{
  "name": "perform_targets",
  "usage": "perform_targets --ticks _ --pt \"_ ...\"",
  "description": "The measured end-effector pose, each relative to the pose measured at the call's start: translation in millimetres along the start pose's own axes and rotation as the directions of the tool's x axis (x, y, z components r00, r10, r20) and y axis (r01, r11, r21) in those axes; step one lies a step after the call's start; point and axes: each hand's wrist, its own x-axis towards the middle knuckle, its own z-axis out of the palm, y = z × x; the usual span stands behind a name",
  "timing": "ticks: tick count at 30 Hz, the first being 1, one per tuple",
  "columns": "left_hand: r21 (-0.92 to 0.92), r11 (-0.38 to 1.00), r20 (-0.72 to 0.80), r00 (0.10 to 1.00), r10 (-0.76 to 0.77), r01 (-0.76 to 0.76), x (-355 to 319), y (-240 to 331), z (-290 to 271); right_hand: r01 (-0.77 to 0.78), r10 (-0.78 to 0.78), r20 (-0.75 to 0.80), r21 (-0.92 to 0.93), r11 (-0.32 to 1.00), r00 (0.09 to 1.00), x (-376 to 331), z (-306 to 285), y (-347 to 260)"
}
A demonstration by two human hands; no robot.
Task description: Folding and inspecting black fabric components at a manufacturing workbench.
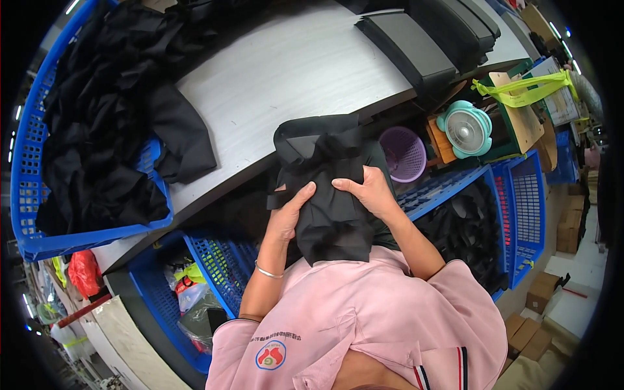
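Item: folded piece of black woven fabric (331, 195), held at the near edge of the pale grey wood-grain tabletop (286, 71), against the front of the pink shirt. Long axis was set near to far, its far end raised over the table edge and its near end hanging at the chest.

Left hand (289, 211): closed on the left side of the piece, thumb laid across its front, silver bangle at the wrist.

Right hand (367, 190): closed on the right side, slightly farther up, fingers spread over the cloth.

Both hands were in contact, thumbs nearly meeting at the middle.

Adjacent: blue plastic lattice crate of black garments (29, 162), far left; purple plastic mesh basket (403, 153) and teal desk fan (466, 129), to the right, below table level.
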Motion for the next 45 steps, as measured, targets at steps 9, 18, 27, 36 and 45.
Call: perform_targets --ticks 9,18,27,36,45 --pt "0.262 0.958 0.033 0.993 0.115 -0.119 4 36 -9 0.267 -0.268 0.022 -0.217 0.939 0.963 -26 -78 -69" --pt "0.386 0.919 0.143 0.978 -0.152 0.086 4 60 9 0.402 -0.388 -0.246 0.011 0.915 0.888 16 -129 -72" --pt "0.159 0.986 0.116 0.991 -0.066 0.047 8 29 25 -0.194 0.112 0.211 0.423 0.885 0.971 -38 -70 13" --pt "0.043 0.995 0.214 0.972 -0.101 0.094 -6 -2 28 -0.068 0.011 0.086 0.695 0.715 0.996 -64 -47 61" --pt "0.515 0.745 0.014 0.873 0.487 -0.424 4 -54 0 0.109 -0.094 -0.153 0.089 0.990 0.984 -54 -9 -16"
